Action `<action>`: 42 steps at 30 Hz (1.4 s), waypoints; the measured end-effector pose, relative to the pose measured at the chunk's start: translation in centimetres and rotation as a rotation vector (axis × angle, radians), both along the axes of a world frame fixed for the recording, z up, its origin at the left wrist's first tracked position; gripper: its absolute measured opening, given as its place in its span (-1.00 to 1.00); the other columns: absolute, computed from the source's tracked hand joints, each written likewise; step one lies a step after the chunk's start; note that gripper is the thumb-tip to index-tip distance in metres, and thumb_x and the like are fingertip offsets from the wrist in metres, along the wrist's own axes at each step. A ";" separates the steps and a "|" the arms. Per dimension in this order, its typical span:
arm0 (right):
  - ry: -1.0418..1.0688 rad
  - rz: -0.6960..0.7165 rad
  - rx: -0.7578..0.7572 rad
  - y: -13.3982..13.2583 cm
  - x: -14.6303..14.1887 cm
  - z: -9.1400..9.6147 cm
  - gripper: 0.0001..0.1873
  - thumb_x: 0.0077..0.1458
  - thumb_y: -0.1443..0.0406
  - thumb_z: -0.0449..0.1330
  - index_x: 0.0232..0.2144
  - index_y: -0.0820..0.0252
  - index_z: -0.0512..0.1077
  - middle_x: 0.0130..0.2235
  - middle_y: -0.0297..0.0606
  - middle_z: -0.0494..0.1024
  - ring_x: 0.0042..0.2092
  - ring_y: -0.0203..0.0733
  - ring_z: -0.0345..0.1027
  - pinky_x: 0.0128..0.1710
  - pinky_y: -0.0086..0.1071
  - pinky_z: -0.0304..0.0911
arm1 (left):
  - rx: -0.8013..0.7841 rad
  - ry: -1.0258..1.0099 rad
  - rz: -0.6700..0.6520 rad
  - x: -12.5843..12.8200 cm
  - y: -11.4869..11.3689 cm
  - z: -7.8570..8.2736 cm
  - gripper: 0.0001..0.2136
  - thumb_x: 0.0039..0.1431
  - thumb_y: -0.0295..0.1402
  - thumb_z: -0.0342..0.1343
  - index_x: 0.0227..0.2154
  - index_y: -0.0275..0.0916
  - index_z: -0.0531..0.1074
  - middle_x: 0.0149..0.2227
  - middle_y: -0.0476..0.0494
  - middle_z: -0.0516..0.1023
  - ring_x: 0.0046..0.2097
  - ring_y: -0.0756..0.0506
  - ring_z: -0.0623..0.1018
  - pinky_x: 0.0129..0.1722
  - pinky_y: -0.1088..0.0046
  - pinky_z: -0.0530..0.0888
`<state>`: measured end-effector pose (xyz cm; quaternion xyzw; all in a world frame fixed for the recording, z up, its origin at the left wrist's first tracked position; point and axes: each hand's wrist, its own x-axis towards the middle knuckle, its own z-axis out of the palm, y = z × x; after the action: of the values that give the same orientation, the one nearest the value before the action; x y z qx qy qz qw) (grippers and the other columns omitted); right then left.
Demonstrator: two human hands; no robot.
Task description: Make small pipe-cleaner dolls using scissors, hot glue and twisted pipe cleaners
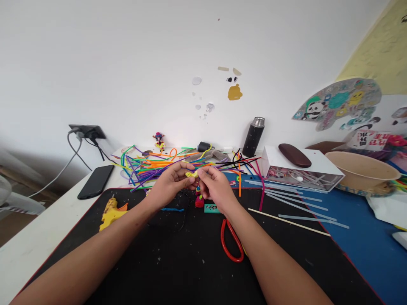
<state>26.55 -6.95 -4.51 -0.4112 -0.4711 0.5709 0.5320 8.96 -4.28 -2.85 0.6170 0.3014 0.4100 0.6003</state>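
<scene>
My left hand (pixel 171 183) and my right hand (pixel 217 187) meet above the black mat (pixel 178 262). Both pinch a small yellow pipe-cleaner piece (pixel 191 174) between their fingertips. Just behind them lies a heap of colourful pipe cleaners (pixel 159 163). A small red figure (pixel 199 200) and a teal block (pixel 211 208) sit on the mat right under my hands. A blue pipe cleaner (pixel 172 209) lies below my left hand.
A yellow glue gun (pixel 112 210) and a black phone (pixel 96 181) lie at the left. Red-handled scissors (pixel 231 240) sit by my right forearm. Clear glue sticks (pixel 295 199), a wooden skewer (pixel 288 221), a white box (pixel 302 167), a black flask (pixel 253 136) and a bowl (pixel 362 171) stand to the right.
</scene>
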 end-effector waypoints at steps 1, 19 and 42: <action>0.002 0.000 0.003 0.0 0.0 0.0 -0.59 0.14 -0.07 0.30 -0.30 0.12 0.40 -0.63 -0.54 0.37 -0.69 -0.40 0.15 -0.69 -0.51 -0.09 | -0.009 -0.013 -0.003 0.0 0.1 -0.1 -0.59 0.13 -0.19 0.46 -0.09 -0.24 0.44 -0.28 -0.06 0.68 -0.29 -0.06 0.67 -0.20 0.39 0.62; -0.014 -0.040 0.039 -0.1 -0.3 0.1 -0.55 0.15 -0.10 0.30 -0.26 0.12 0.38 -0.61 -0.55 0.37 -0.70 -0.40 0.14 -0.70 -0.50 -0.05 | 0.814 0.551 0.503 -0.8 0.3 -0.5 -0.87 0.27 -0.26 0.29 -0.27 -0.17 0.49 -0.28 -0.08 0.58 -0.24 -0.12 0.55 -0.23 0.37 0.46; -0.109 -0.015 0.093 -0.1 -0.1 0.1 -0.61 0.18 -0.05 0.28 -0.27 0.15 0.46 -0.68 -0.54 0.33 -0.69 -0.36 0.14 -0.67 -0.47 0.00 | 0.392 0.286 0.137 -0.7 0.2 -0.3 -0.62 0.22 -0.17 0.34 0.03 -0.17 0.49 -0.12 -0.13 0.61 -0.18 -0.12 0.58 -0.15 0.35 0.54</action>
<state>26.49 -7.02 -4.44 -0.4202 -0.5223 0.5212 0.5282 8.27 -4.09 -3.16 0.7516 0.3388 0.4088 0.3912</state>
